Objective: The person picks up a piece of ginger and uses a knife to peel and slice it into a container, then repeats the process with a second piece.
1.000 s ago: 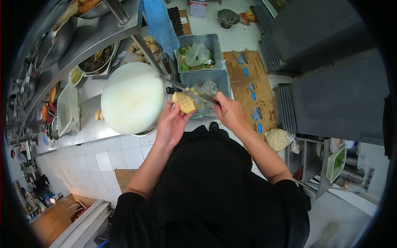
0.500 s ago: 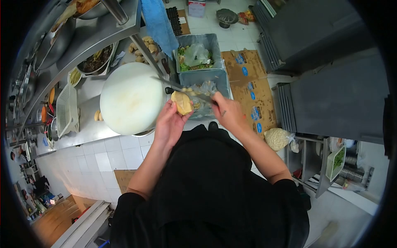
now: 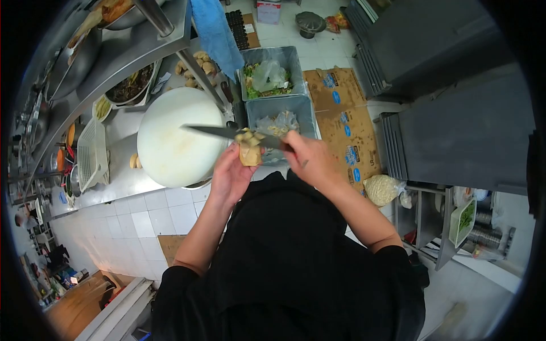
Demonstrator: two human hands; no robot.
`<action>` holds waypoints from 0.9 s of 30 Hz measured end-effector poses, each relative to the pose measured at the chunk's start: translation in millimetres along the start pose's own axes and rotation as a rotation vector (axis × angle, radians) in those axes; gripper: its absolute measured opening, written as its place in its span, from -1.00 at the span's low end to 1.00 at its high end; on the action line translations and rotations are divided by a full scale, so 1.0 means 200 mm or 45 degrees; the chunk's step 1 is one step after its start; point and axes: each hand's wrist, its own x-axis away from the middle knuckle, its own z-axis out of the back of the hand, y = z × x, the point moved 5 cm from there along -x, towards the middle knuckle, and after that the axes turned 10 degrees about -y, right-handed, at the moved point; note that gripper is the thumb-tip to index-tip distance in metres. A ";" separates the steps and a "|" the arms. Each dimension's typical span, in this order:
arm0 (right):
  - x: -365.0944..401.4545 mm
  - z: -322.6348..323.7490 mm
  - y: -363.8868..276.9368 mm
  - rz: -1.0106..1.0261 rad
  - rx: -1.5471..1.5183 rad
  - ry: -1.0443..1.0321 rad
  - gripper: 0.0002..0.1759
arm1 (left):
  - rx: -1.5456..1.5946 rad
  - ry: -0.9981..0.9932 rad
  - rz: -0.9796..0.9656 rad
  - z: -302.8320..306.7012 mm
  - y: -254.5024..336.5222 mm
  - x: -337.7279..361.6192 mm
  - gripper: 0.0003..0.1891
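My left hand (image 3: 232,175) is closed around a piece of ginger (image 3: 250,157), pale yellow where the skin is off. In my right hand (image 3: 310,159) is the handle of a large knife (image 3: 216,132), its blade pointing left across the top of the ginger. Bits of peel lie on the blade where it meets the root. Both hands are above the near edge of a grey bin (image 3: 307,108) with plastic and scraps inside. To the left, a round white cutting board (image 3: 179,139) sits on the steel counter, below the knife tip.
Unpeeled ginger (image 3: 202,63) is heaped at the back of the counter, and smaller pieces (image 3: 135,161) lie left of the board. A second bin (image 3: 293,59) holds green scraps. A white basket (image 3: 92,153) stands on the left. Flattened cardboard (image 3: 341,125) covers the floor at right.
The knife has swung from beside the ginger to lie over its top, its tip now above the cutting board. Peel has gathered on the blade. The ginger has tilted in my left hand.
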 end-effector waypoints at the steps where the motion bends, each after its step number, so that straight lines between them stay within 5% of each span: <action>1: -0.01 0.01 -0.07 0.121 -0.050 0.028 -0.72 | -0.003 -0.002 0.005 0.00 -0.01 0.00 -0.53; 5: -0.03 -0.02 -0.06 0.173 -0.012 0.043 -0.73 | -0.058 0.034 -0.034 0.00 0.01 0.03 -0.52; 10: 0.07 -0.13 0.33 -0.183 0.020 -0.032 -0.73 | -0.119 -0.202 0.035 -0.05 0.04 0.04 -0.51; 17: 0.02 0.01 -0.05 0.038 -0.045 0.093 -0.70 | -0.062 -0.106 0.034 -0.03 0.03 0.04 -0.51; 25: 0.08 -0.04 0.06 -0.102 0.008 0.109 -0.71 | 0.124 0.024 0.036 0.00 -0.01 0.00 -0.51; 27: 0.07 -0.03 -0.07 0.140 0.074 0.150 -0.68 | 0.112 0.069 0.015 0.07 -0.04 0.00 -0.49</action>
